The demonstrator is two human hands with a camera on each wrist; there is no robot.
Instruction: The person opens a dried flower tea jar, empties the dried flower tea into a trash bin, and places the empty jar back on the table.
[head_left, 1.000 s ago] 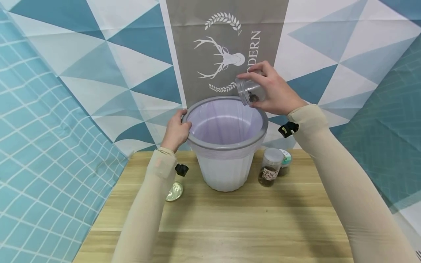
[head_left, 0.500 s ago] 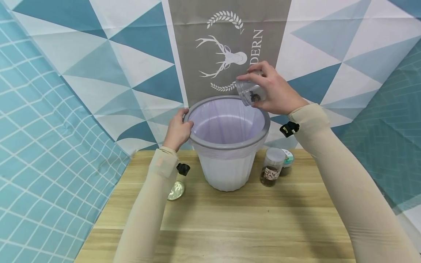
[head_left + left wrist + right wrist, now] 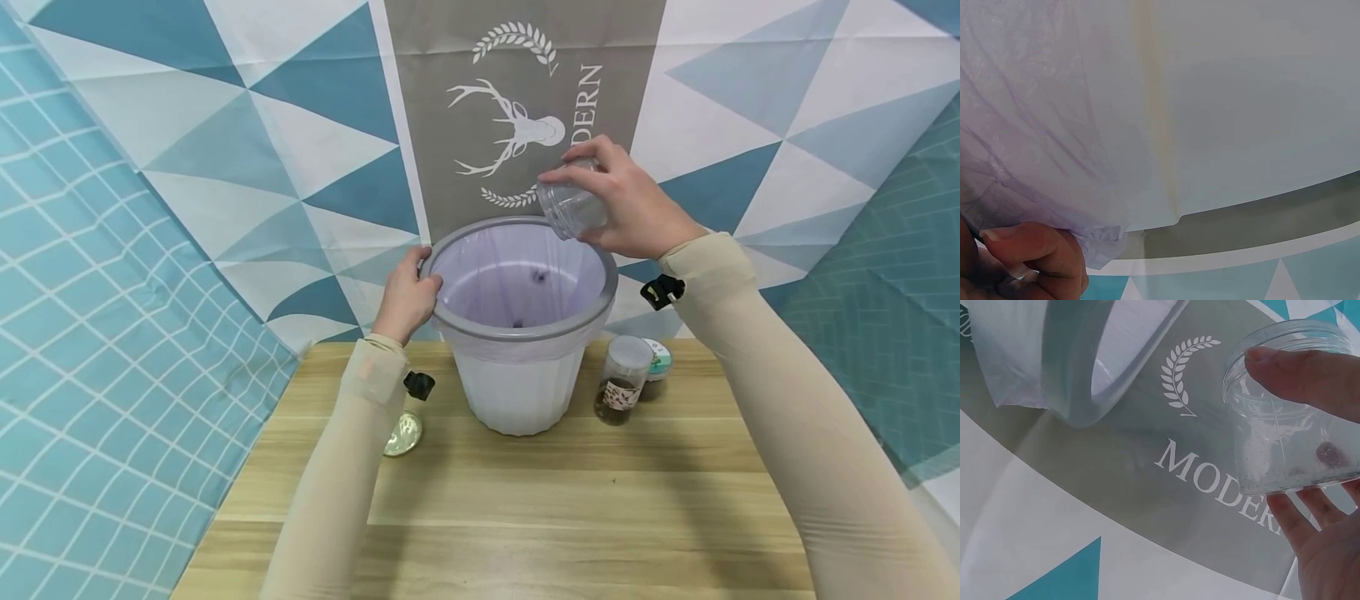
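My right hand [image 3: 626, 204] holds a clear, lidless jar [image 3: 567, 204] tilted with its mouth over the right rear rim of a white trash can [image 3: 517, 392]. In the right wrist view, the thumb lies near the jar's threaded neck [image 3: 1297, 339] and a reddish-brown spot shows through its wall. A thin purple liner bag [image 3: 480, 267] lines the can and folds over outside under the grey rim. Two dark clumps [image 3: 538, 277] show inside the bag. At the left side of the rim, my left hand [image 3: 405, 292] grips the trash can, its curled fingers beside the bunched bag [image 3: 1100, 244] in the left wrist view.
Right of the can stand a lidded clear jar [image 3: 624, 367] with dark contents and a shorter jar [image 3: 657, 367] with a green-and-white lid, partly behind it. A shiny round lid [image 3: 405, 433] lies near the left forearm. The wooden table [image 3: 540, 517] meets a patterned cloth backdrop.
Dark contents that lay in the tilted jar have dropped out, and dark clumps now show inside the lined can. Both hands stay nearly where they were.
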